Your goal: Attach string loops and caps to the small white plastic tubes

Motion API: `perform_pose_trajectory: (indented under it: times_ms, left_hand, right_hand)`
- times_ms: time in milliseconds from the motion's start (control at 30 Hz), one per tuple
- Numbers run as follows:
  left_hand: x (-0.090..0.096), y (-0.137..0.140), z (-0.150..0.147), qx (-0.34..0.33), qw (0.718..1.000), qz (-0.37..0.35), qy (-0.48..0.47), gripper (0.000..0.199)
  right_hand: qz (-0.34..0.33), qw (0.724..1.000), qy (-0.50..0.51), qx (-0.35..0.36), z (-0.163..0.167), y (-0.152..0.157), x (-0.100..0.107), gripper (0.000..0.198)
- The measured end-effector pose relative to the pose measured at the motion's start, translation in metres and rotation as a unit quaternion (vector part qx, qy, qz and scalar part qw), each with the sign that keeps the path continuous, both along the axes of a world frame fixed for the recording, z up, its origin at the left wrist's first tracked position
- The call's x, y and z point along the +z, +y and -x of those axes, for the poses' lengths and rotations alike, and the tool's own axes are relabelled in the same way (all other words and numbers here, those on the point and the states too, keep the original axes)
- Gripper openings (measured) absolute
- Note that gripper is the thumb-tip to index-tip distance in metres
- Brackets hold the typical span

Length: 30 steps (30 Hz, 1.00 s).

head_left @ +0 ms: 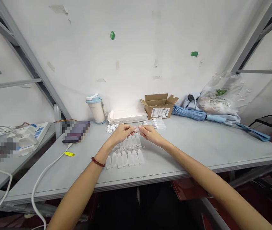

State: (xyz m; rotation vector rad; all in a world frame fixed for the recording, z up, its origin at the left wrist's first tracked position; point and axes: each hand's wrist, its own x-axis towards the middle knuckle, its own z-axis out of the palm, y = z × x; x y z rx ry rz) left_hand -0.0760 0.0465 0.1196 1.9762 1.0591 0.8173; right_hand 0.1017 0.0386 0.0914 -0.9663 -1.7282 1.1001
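Note:
My left hand (pixel 123 134), with a dark red bead bracelet at the wrist, is closed in a pinch over the middle of the table. Close to its fingertips, my right hand (pixel 149 134) pinches too. Whatever small pale thing lies between the fingers is too hidden to name. Below the hands lie rows of translucent white tag-like pieces (pixel 125 158) with thin white cords; my hands partly cover the upper row. A pile of small white caps or plugs (pixel 111 128) is just beyond my left hand. More white corded pieces (pixel 158 123) lie behind my right hand.
At the back stand a cup with a blue lid (pixel 97 108), white flat trays (pixel 128 116) and an open cardboard box (pixel 159 107). A folded blue umbrella (pixel 191 113) and plastic bag (pixel 222 95) lie right. A phone (pixel 77 131) with white cable (pixel 47 171) lies left.

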Motion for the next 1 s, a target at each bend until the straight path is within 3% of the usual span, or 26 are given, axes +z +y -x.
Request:
perform_pose_trajectory:
  times_ms: [233,433,567,800,1000]
  left_hand:
    - [0.0004,-0.0005,0.0029,-0.035,0.998,-0.046,-0.021,0.03]
    - [0.0016,0.0002,0.0023,-0.007,1.0,-0.006,-0.001,0.037]
    - [0.0013,-0.0006,0.0005,-0.015,0.999,0.048,-0.004,0.039]
    - [-0.0025,0.0041,0.0001,0.028,0.991,0.108,-0.076,0.038]
    - [-0.005,0.0043,0.0016,-0.019,0.99,0.104,-0.093,0.041]
  right_hand:
    - [0.016,1.0,-0.004,0.003,-0.001,-0.0014,0.0005,0.047]
    - [0.025,1.0,0.008,0.006,-0.001,0.0003,-0.0015,0.044]
    - [-0.022,0.999,-0.015,-0.029,-0.0006,0.002,-0.0053,0.042]
    - [-0.189,0.97,-0.103,-0.111,-0.003,0.0028,-0.007,0.025]
    - [-0.226,0.955,-0.15,-0.121,-0.0053,0.0022,-0.0069,0.022]
